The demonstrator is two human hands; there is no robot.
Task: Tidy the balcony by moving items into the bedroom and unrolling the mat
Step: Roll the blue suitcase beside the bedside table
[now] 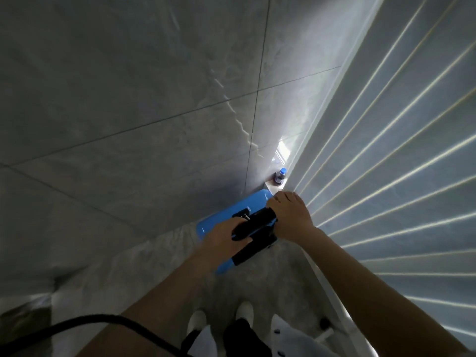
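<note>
Both hands meet at the black strap (pixel 253 228) round the rolled blue mat (pixel 226 222) on the floor by the wall: left hand (pixel 224 238) fingers curl on it, right hand (pixel 291 215) pinches it. The mat looks light, soft and springy; hold its ends. A bottle (pixel 280 176) stands beyond.

view: head, single wide-angle camera | faces: steeply down and forward along the person's arms | near: hands at lower centre of frame, close; shoes (pixel 221 318) at bottom edge | far: tiled wall (pixel 128 86) fills upper left, curtain (pixel 399 163) fills right side | shared: no second view
</note>
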